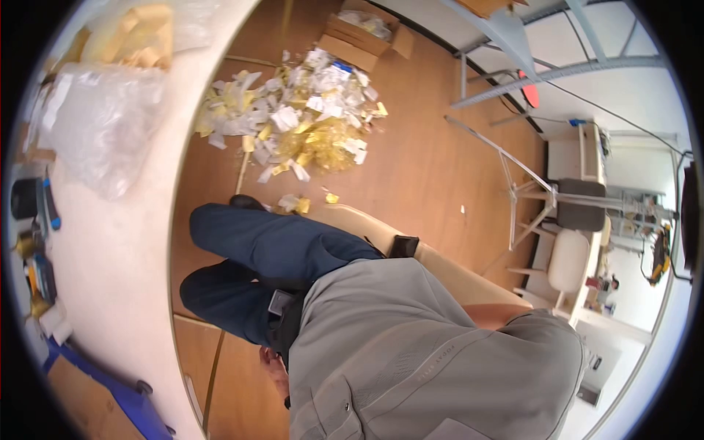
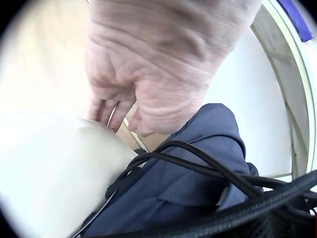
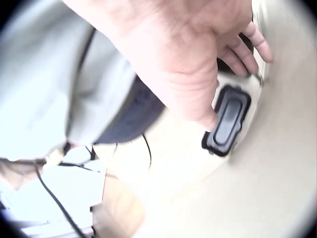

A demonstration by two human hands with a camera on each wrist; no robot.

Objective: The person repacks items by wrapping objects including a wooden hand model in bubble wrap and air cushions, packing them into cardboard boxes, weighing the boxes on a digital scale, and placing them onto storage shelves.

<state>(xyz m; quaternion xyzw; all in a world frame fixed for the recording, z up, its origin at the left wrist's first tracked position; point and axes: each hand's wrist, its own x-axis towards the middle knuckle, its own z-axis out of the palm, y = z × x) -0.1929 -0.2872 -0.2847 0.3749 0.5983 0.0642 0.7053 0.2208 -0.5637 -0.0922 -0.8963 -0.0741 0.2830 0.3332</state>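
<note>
In the head view, my left hand [image 1: 273, 367] hangs beside the dark trousers [image 1: 271, 238]. The left wrist view shows this hand [image 2: 143, 74] with loosely bent fingers near a pale rounded surface [image 2: 64, 168], with nothing visible in its grasp. My right hand [image 3: 193, 64] reaches over the beige seat [image 3: 188, 183] with its fingers spread. Its thumb tip is at the edge of a dark rectangular object with a grey inset [image 3: 228, 121]; contact is unclear. Another black thing is partly hidden behind the fingers. Only part of my right arm shows in the head view.
A white table [image 1: 125, 264] runs along the left, bearing plastic bags [image 1: 110, 117] and tools. Paper scraps [image 1: 293, 117] lie heaped on the floor near an open cardboard box [image 1: 356, 37]. Metal frames and chairs [image 1: 568, 260] stand at right. Black cables [image 2: 198, 163] cross the trousers.
</note>
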